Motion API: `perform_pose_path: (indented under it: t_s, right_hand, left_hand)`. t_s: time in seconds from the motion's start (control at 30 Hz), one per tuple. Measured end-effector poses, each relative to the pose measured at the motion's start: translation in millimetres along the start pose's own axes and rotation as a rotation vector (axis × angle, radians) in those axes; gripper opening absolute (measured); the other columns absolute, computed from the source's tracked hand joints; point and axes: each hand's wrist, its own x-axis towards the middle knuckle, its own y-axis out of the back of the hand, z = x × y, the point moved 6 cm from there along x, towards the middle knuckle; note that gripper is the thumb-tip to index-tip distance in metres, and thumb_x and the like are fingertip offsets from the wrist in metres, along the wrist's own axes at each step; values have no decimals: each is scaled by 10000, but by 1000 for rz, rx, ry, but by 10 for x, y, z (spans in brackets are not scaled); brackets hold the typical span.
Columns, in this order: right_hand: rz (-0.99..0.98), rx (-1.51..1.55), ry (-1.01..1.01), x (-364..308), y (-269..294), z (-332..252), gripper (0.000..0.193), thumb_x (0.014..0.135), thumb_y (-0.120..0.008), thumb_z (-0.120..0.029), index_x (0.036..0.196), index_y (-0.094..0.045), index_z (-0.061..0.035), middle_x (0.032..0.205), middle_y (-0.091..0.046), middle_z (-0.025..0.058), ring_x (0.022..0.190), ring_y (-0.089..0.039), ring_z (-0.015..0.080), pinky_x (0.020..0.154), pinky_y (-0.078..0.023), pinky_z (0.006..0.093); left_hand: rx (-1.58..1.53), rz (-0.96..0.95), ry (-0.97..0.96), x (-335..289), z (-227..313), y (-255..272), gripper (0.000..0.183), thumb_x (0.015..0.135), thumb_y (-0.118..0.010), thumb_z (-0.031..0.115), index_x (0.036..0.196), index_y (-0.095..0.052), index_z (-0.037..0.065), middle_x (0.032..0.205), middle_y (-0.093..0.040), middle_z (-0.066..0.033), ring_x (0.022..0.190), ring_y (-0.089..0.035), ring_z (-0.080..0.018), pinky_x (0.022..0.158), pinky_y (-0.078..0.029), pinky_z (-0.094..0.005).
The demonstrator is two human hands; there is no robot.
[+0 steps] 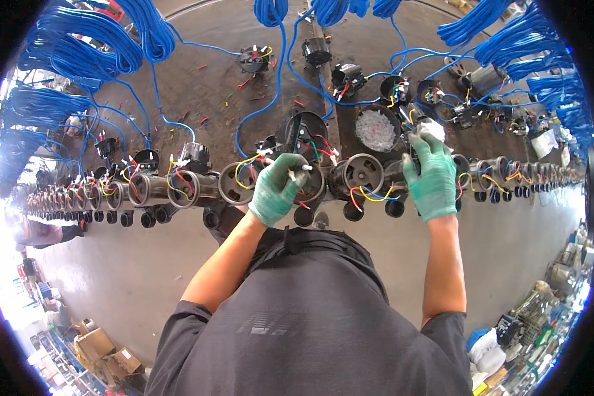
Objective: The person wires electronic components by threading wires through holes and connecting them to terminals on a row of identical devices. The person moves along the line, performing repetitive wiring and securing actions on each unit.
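My left hand (278, 189), in a green glove with greyish fingertips, is closed with its fingers curled. Small white wire caps (307, 167) show at its fingertips; the exact piece gripped is partly hidden. Just behind it stands a black round motor housing (308, 131) with red and green wires. My right hand (434, 173), gloved alike, has its thumb apart from the bent fingers. Those fingertips lie against a white object (433, 129), of which I cannot make out the kind. A dark bowl of clear-white small caps (376, 129) sits between the hands.
Round metal motor casings (363, 171) with coloured wires line the bench's near edge. Coiled blue cables (86, 49) hang along the far side, their ends running to black housings (254, 59). Bits of red wire litter the dark bench top (204, 86). Cardboard boxes (96, 344) stand lower left.
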Motion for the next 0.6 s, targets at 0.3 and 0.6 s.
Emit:
perform_pose_path:
  t_s: [0.3,0.6]
  right_hand:
    - [-317,480,92,297,-547,-1346,254,1008,-653,-312,1006,-663,-58,990,-723,181,971,-708,394,842,-564,500]
    - [-269,616,281,308,-498,-1358,168,914,-660,-76,1082,-654,-61,915,-721,182,876,-711,412,760,-567,507]
  left_hand:
    - [253,33,-68,-9,39,-55,270,912,-728,-26,1168,-664,32,1061,-695,-31,947,-607,-107,849,-510,-281]
    - [905,396,-461,-50,481,26,289,770,-851,22,980,-663,88,1144,-609,-132,1097,-576,-327,953,-464,-465]
